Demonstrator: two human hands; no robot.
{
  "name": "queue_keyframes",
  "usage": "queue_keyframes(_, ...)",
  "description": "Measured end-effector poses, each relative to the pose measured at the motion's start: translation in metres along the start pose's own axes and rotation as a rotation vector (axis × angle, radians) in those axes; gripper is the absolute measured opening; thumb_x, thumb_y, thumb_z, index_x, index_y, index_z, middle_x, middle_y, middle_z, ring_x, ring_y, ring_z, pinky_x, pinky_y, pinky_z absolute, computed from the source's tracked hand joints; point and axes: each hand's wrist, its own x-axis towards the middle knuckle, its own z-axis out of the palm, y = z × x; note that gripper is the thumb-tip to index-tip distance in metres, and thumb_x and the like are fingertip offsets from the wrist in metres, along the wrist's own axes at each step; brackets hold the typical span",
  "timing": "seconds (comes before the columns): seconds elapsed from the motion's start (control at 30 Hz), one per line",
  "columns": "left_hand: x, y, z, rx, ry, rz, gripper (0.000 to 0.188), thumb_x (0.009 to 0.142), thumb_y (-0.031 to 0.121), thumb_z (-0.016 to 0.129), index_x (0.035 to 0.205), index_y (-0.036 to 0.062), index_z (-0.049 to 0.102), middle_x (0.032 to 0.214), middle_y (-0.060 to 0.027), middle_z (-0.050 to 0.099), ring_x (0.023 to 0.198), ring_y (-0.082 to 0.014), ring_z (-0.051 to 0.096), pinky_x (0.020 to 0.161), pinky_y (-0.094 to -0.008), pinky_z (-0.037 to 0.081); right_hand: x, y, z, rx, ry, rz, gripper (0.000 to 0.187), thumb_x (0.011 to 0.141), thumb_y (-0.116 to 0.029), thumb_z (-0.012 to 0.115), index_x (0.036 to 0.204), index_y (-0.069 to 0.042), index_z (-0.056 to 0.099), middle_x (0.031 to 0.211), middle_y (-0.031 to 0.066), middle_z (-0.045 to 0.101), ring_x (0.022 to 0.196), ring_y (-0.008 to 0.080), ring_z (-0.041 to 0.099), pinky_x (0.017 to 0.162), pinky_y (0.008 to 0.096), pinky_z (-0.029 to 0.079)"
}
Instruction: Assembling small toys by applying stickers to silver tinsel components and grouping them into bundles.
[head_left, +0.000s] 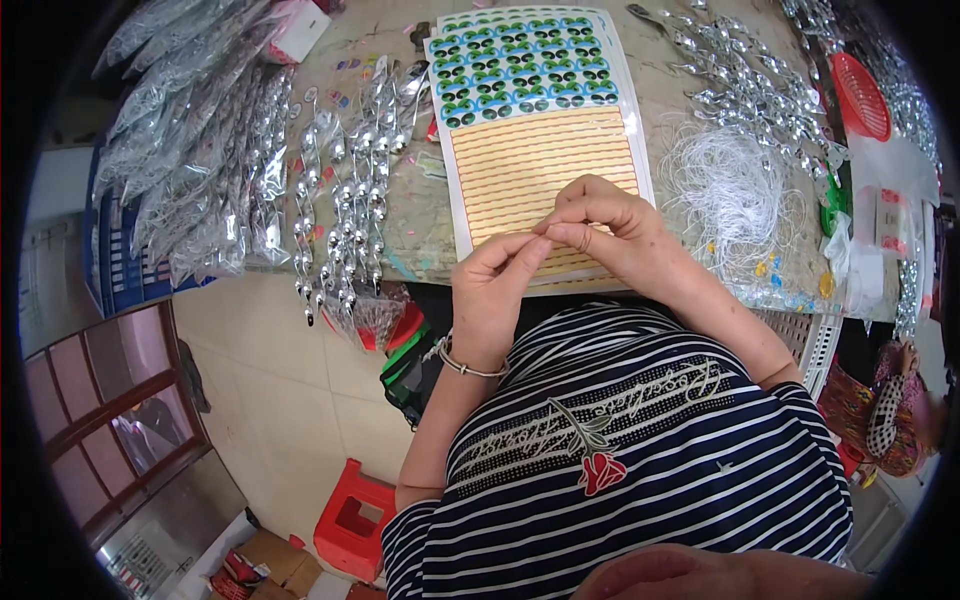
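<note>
My left hand (496, 285) and my right hand (625, 232) meet at the fingertips over the lower part of a sticker sheet (540, 150). Thumb and forefinger of each are pinched together, and whatever lies between them is too small to make out. Green and blue eye-like stickers fill the sheet's upper part; the lower part is yellowish with thin red wavy lines. To the right of my right hand lies a loose heap of white string (728, 185). Left of the sheet, silver twisted spiral strips (345, 200) lie in rows and hang past the table's front edge.
Clear bags of silver pieces (205, 150) pile up at the left. More silver spirals (750, 85) and a red basket (860, 97) are at the far right. A red stool (355, 520) stands on the floor at lower left. Another person (885, 420) is at the right edge.
</note>
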Motion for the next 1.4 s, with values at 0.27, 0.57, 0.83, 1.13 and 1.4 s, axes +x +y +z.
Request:
queue_keyframes(0.27,-0.004,-0.001,-0.005,-0.136,-0.039,-0.060,0.009,0.087,0.008,0.067,0.090,0.0001,0.068,0.067,0.0073,0.053,0.052,0.0002,0.032,0.046,-0.0187,0.021,0.001,-0.003,0.000,0.216,-0.090,0.164,0.010,0.086,-0.007,0.065,0.093,-0.002,0.070,0.094,0.0035,0.059,0.089,0.0115,0.057,0.083,0.0241,0.045)
queue_keyframes(0.57,-0.008,0.001,-0.005,-0.280,0.008,-0.088,0.003,0.085,0.005,0.067,0.085,0.0015,0.067,0.067,0.0068,0.053,0.053,-0.0004,0.034,0.048,-0.0179,0.023,0.009,-0.014,0.011,0.629,-0.097,0.355,0.014,0.095,-0.020,0.055,0.089,-0.008,0.058,0.079,0.0001,0.058,0.069,0.0067,0.047,0.063,0.0202,0.038)
queue_keyframes(0.83,-0.018,-0.005,-0.024,0.064,-0.087,0.059,0.004,0.084,-0.001,0.065,0.084,-0.0020,0.069,0.076,-0.0027,0.065,0.070,-0.0083,0.057,0.067,-0.0212,0.045,0.020,-0.021,-0.070,0.642,0.338,0.191,0.014,0.097,-0.021,0.051,0.090,-0.009,0.050,0.063,-0.0077,0.032,0.053,0.0037,0.027,0.048,0.0193,0.024)
queue_keyframes(1.13,-0.018,-0.001,-0.023,0.063,-0.320,-0.051,0.023,0.083,0.000,0.066,0.106,0.0005,0.066,0.095,-0.0043,0.067,0.085,-0.0079,0.059,0.078,-0.0214,0.047,0.019,-0.033,-0.036,0.614,0.145,0.242,0.013,0.098,-0.020,0.049,0.093,-0.008,0.050,0.062,-0.0045,0.038,0.052,0.0054,0.031,0.050,0.0207,0.027)
queue_keyframes(1.4,-0.046,-0.045,-0.066,0.090,-0.180,-0.121,0.044,0.084,-0.001,0.066,0.126,-0.0014,0.054,0.093,-0.0023,0.063,0.086,-0.0070,0.059,0.080,-0.0218,0.048,0.048,-0.031,-0.065,0.541,0.171,0.134,0.015,0.099,-0.020,0.048,0.096,-0.006,0.052,0.065,-0.0045,0.043,0.055,0.0050,0.035,0.053,0.0197,0.030)
